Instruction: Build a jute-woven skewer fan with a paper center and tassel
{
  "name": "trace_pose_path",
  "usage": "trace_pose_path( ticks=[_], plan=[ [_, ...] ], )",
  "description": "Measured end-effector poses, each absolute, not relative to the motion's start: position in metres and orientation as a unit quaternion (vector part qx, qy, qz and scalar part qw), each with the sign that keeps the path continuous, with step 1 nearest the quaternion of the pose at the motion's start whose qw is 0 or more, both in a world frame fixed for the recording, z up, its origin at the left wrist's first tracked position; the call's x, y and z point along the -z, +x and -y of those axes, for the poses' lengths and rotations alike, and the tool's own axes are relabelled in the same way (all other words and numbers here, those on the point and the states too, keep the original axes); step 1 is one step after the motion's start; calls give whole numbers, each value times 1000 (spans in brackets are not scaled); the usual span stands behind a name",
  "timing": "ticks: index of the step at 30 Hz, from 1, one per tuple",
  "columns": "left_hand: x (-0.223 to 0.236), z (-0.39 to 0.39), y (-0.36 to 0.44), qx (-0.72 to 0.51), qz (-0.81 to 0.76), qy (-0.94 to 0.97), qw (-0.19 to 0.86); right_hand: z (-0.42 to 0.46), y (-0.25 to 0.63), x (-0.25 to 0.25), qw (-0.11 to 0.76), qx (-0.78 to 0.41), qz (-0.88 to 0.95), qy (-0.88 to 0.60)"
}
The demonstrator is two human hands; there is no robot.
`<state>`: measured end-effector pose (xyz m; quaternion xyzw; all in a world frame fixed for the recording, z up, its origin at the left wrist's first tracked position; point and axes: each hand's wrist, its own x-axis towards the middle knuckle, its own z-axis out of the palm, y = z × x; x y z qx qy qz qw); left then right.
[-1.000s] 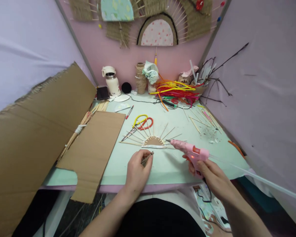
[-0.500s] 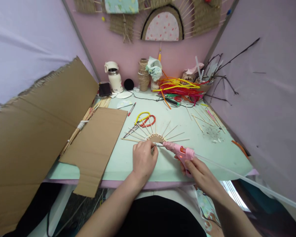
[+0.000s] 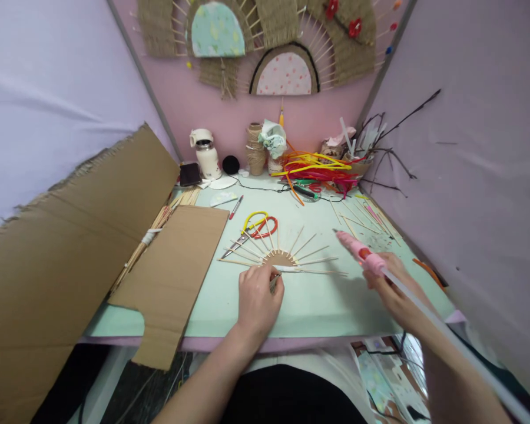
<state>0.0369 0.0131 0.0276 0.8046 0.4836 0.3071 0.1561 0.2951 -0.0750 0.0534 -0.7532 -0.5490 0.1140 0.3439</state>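
My right hand (image 3: 395, 288) grips a pink hot glue gun (image 3: 357, 247) and holds it off to the right above the table. A long clear glue stick (image 3: 441, 335) runs out of its rear end. My left hand (image 3: 259, 294) is closed at the straight lower edge of a half-round cardboard piece (image 3: 282, 259). A small thin thing shows between its thumb and fingers, too hidden to name. Several thin wooden sticks (image 3: 307, 241) fan out like rays from the half-round. Scissors (image 3: 257, 225) with one yellow and one red handle lie partly under the left rays.
Cardboard sheets (image 3: 185, 253) lie and lean at the left beside a stick bundle (image 3: 148, 234). A white flask (image 3: 206, 154), a twine spool (image 3: 256, 150) and red and yellow pipe cleaners (image 3: 320, 168) stand along the back. Loose sticks (image 3: 366, 215) lie at the right.
My right hand has drawn the glue gun away from the half-round, to the right and upward. The left hand stays beside the piece. The camera view has tilted up slightly.
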Motion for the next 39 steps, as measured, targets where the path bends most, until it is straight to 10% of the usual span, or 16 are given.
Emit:
trace_pose_path(
  ticks=[15, 27, 39],
  plan=[
    [-26, -10, 28, -349, -438, 803, 203, 34, 407, -28, 97, -4, 550, -830],
    [-23, -7, 21, -407, -417, 771, 258, -92, 296, -135, 156, -3, 745, -648],
    [-16, -3, 14, -477, -364, 746, 290, -268, 225, -84, 11, -23, 709, -705]
  ],
)
